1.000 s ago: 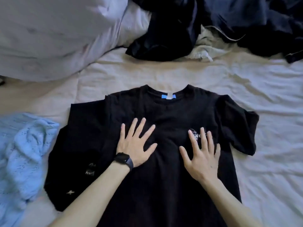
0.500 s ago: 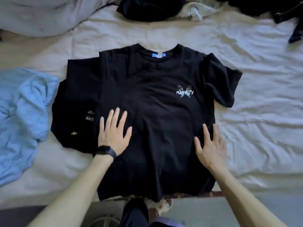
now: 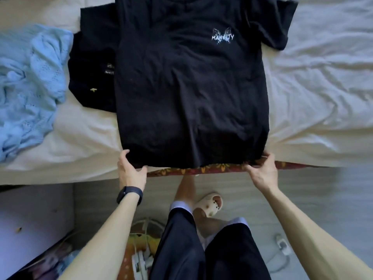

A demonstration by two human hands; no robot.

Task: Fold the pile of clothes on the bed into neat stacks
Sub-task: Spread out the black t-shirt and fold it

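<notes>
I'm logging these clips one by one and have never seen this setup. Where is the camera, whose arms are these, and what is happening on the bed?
No machine here: a person wears one wide-angle camera on the head, looking forward and down, so the two bare arms reaching up from the bottom edge are the wearer's own. A black T-shirt with a small white chest print lies flat on the white bed sheet. The left hand, with a black wristband, grips the shirt's lower left hem corner; the right hand grips the lower right corner. A second dark garment lies against the shirt's left side, seemingly partly under it, and a light blue knit lies crumpled further left.
</notes>
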